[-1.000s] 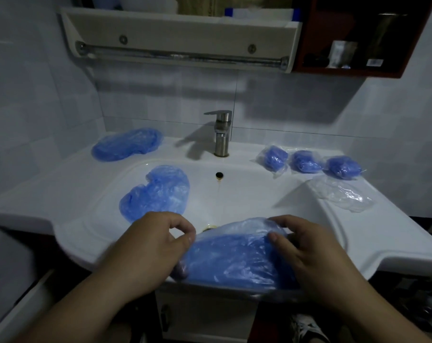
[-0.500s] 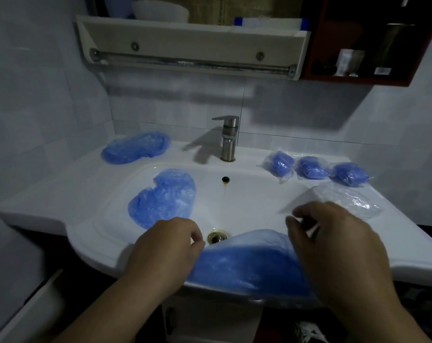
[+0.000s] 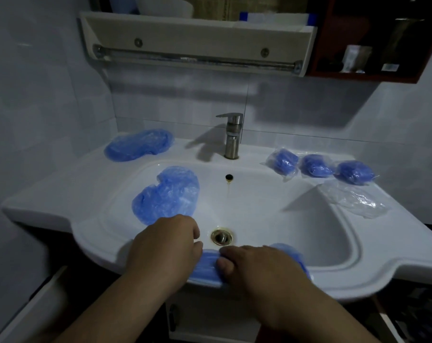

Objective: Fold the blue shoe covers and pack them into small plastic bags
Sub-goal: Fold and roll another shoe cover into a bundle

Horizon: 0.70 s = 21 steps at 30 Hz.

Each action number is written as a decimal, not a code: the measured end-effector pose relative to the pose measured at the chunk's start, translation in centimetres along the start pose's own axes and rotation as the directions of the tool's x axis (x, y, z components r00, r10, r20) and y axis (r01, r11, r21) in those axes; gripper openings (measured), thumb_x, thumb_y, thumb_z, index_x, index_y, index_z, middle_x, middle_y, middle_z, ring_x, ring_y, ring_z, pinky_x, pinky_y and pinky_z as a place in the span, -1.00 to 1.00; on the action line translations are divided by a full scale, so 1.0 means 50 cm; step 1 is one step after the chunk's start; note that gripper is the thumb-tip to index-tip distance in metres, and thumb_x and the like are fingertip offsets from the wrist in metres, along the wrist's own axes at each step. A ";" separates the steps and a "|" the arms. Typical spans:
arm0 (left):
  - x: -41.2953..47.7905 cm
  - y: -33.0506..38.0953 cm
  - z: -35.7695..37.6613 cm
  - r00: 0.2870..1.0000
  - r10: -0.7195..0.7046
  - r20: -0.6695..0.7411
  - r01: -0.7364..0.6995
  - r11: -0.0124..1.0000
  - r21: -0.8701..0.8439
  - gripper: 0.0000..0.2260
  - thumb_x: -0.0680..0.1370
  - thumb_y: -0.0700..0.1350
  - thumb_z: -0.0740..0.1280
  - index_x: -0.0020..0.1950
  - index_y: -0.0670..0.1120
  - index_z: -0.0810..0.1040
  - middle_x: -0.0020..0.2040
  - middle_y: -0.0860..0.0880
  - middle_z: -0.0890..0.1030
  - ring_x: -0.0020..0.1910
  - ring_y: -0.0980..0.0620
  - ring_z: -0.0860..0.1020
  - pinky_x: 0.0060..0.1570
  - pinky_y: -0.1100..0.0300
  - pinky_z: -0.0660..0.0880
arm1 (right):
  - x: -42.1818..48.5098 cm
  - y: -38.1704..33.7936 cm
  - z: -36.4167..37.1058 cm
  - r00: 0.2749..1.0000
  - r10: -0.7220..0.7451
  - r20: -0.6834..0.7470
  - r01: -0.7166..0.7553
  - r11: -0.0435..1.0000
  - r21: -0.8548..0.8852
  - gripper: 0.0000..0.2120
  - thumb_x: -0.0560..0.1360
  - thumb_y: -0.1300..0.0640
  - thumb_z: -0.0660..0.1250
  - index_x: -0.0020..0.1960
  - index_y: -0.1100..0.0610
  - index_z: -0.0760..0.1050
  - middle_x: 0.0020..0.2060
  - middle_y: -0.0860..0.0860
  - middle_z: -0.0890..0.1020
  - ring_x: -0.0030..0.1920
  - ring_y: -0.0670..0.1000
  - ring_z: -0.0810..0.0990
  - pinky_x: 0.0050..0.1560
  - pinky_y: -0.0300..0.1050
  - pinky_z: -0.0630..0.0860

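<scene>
The shoe covers (image 3: pixel 167 194) are blue, the sink (image 3: pixel 61 194) white, the tap (image 3: pixel 232 137) silvery, the cabinet (image 3: pixel 358 77) reddish-brown.

Basin (image 3: pixel 271 206) centre open; faucet (image 3: pixel 232 137), 3 packed bags (image 3: pixel 316 165) crowd rear.
</scene>
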<state>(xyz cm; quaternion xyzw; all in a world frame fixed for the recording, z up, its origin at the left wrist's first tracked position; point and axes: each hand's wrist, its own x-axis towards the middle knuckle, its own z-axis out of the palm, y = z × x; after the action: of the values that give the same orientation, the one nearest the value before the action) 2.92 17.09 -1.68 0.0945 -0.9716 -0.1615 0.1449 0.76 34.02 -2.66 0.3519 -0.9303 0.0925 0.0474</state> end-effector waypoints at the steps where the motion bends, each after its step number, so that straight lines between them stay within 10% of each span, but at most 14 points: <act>1: 0.000 0.000 0.000 1.000 0.008 0.002 -0.008 1.000 0.012 -0.80 0.57 0.12 0.30 0.15 0.12 0.54 -0.01 0.08 0.64 -0.10 0.10 0.59 -0.04 0.21 0.52 | -0.005 0.010 -0.002 1.000 0.026 0.008 -0.026 1.000 -0.015 -0.67 0.63 -0.17 -0.07 0.05 -0.02 0.39 0.00 -0.01 0.61 0.00 0.08 0.57 0.00 -0.04 0.38; 14: 0.011 -0.009 0.010 0.960 0.230 -0.158 -0.219 0.972 0.084 -0.92 0.62 0.03 0.27 0.08 0.13 0.54 -0.01 0.16 0.44 -0.08 0.15 0.50 -0.18 0.19 0.40 | -0.039 0.063 -0.035 0.982 0.161 0.096 -0.170 0.980 0.105 -0.66 0.60 -0.23 0.02 0.14 -0.11 0.47 -0.01 -0.08 0.62 -0.05 -0.08 0.55 0.00 -0.11 0.49; 17: -0.001 0.004 -0.014 0.900 0.430 0.070 -0.384 0.859 -0.339 -0.77 0.50 0.20 0.37 0.12 0.20 0.56 0.06 0.29 0.49 0.08 0.28 0.49 0.07 0.34 0.44 | -0.046 0.066 -0.037 0.985 0.166 0.052 -0.172 0.973 0.154 -0.62 0.56 -0.28 0.07 0.25 -0.15 0.45 0.07 -0.11 0.63 0.04 -0.08 0.57 0.08 -0.11 0.48; 21: -0.017 0.007 -0.011 0.752 0.590 0.294 -0.541 0.807 -0.234 -0.45 0.27 0.29 0.52 0.20 0.29 0.44 0.09 0.42 0.36 0.12 0.39 0.41 0.07 0.49 0.34 | -0.066 0.085 -0.048 0.992 0.116 0.043 -0.124 0.944 0.307 -0.33 0.33 -0.52 0.13 0.38 -0.33 0.25 0.21 -0.27 0.55 0.18 -0.25 0.51 0.22 -0.25 0.43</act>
<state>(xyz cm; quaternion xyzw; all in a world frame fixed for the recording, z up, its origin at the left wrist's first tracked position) 3.86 17.47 -1.30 -0.2448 -0.9508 -0.1893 0.0164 0.44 39.76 -1.42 0.2987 -0.9246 0.2352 -0.0251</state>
